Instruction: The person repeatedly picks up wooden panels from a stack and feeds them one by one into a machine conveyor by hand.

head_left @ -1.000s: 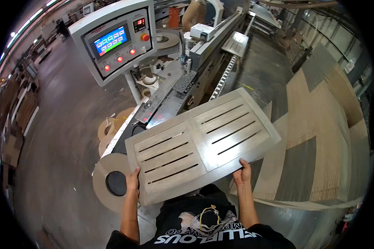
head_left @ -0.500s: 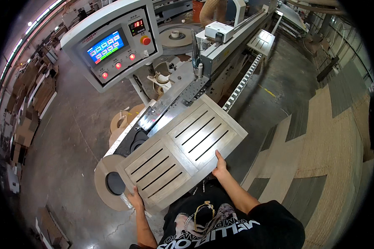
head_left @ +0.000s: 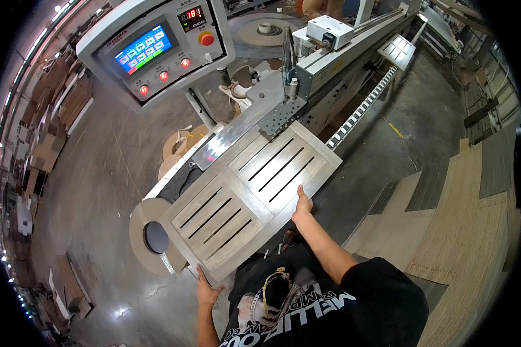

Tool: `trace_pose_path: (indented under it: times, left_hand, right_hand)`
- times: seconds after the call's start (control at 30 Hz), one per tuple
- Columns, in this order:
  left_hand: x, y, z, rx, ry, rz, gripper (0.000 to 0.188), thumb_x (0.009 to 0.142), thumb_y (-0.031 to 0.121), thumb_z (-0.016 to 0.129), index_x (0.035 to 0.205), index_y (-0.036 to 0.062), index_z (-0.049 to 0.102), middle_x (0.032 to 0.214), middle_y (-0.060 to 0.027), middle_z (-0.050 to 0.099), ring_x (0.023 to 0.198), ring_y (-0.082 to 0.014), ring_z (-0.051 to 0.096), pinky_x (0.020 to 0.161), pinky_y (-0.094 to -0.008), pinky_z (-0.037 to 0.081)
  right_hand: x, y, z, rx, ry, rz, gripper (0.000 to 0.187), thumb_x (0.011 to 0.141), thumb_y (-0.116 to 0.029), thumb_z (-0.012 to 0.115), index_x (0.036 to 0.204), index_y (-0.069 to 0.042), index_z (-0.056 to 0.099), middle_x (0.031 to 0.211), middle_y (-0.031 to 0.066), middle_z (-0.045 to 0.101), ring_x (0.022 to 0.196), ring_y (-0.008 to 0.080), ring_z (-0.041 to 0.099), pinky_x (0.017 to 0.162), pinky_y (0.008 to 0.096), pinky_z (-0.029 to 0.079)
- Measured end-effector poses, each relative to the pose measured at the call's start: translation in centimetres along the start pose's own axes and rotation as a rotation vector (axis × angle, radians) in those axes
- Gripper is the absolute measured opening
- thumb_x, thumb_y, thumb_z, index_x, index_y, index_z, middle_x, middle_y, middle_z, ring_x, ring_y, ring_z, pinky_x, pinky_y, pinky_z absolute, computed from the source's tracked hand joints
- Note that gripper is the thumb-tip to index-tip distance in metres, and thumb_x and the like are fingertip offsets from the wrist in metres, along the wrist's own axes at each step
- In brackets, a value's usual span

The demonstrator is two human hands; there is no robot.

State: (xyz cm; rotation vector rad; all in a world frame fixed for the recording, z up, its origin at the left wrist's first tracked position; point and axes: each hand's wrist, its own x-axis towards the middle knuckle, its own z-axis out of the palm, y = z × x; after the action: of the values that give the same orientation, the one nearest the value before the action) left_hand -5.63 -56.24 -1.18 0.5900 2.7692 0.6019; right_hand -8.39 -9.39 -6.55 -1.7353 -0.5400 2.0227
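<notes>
Well, slotted panel (head_left: 250, 195), hands (head_left: 303, 208) at edges (roomy floor (head_left: 382, 162) alongside)

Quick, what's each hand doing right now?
Left hand: open, thumb spread, at the near corner of the panel; firm contact can't be told.
Right hand: closed on the panel's edge, thumb on top.

The one view comes from the person's head, through a wide fisheye camera. It looks down and forward, from near above the dark shirt (head_left: 312, 272) and the slatted panel (head_left: 249, 196), and it faces along the machine (head_left: 318, 78), which recedes toward upper right.
</notes>
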Motion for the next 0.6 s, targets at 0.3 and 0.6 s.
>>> trace_pose_path:
  times: [0.3,0.6]
  left_hand:
    - [2.1,3.4,-0.7,0.216,-0.161,-0.345,0.13,0.064,0.018,0.086,0.161,0.0198,-0.001,0.102,-0.021,0.07,0.085,-0.0404,0.069,0.073,-0.0483,0.055]
    - [5.9,10.0,0.7,0.384,-0.231,-0.345,0.133,0.065,0.028,0.087,0.161,0.0198,-0.005,0.081,-0.0186,0.071,0.074,-0.0395,0.07,0.068,-0.0481,0.055]
  right_hand:
    - [0.0,-2.7,0.5,0.054,-0.059,-0.012,0.081,0.091,-0.03,0.074,0.153,-0.001,0.03,0.154,0.0154,0.04,0.138,0.0311,0.041,0.114,0.0492,0.033]
    - [9.0,-6.5,-0.8,0.05,-0.163,-0.023,0.112,0.086,-0.038,0.077,0.159,-0.001,0.001,0.165,0.0163,0.017,0.148,0.0313,0.026,0.12,0.0479,0.022]
